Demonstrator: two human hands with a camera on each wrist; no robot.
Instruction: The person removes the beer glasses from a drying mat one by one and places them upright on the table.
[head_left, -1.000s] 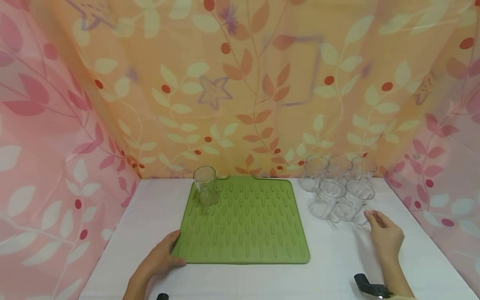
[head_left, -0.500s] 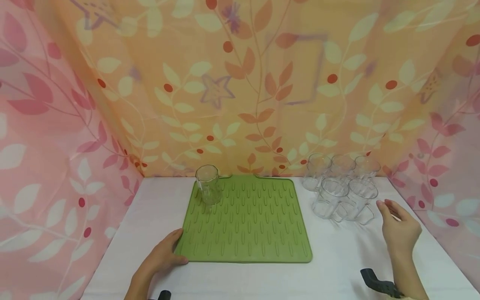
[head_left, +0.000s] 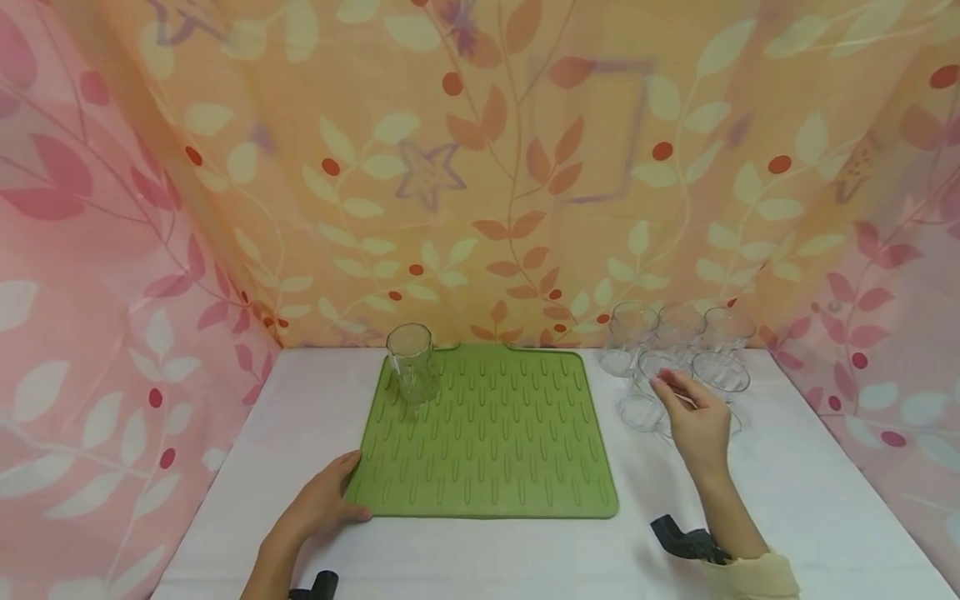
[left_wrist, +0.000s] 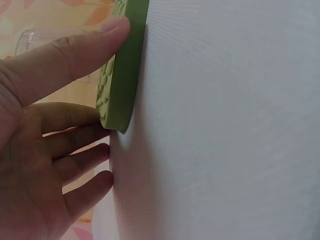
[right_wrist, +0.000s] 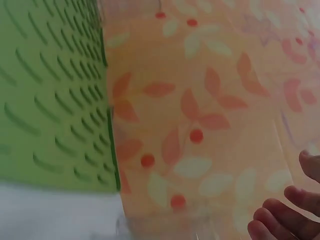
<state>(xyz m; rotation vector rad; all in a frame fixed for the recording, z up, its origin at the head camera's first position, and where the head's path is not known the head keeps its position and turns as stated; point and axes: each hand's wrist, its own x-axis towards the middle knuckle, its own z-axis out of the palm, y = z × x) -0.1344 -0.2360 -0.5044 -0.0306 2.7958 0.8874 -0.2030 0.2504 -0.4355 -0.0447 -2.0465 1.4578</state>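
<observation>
A green drying mat [head_left: 487, 442] with raised ridges lies on the white table. One clear glass mug [head_left: 412, 367] stands on its back left part. My left hand [head_left: 322, 496] holds the mat's front left corner, thumb at the front edge and fingers along the left side. In the left wrist view the thumb [left_wrist: 75, 60] reaches across the mat's edge. My right hand [head_left: 701, 425] is in front of the glass mugs [head_left: 637, 408] and hides part of the front right one. The right wrist view shows its loosely bent fingers [right_wrist: 280, 220] with nothing between them.
Further glass mugs [head_left: 678, 329] stand in a back row at the right, close to the patterned back cloth [head_left: 510, 167]. Pink leaf-printed cloth [head_left: 90, 333] walls in both sides. White table surface [head_left: 487, 558] lies in front of the mat.
My right hand moved off to the right of the front right mug's handle, then swung left in front of the mugs. The left hand stays at the mat's corner.
</observation>
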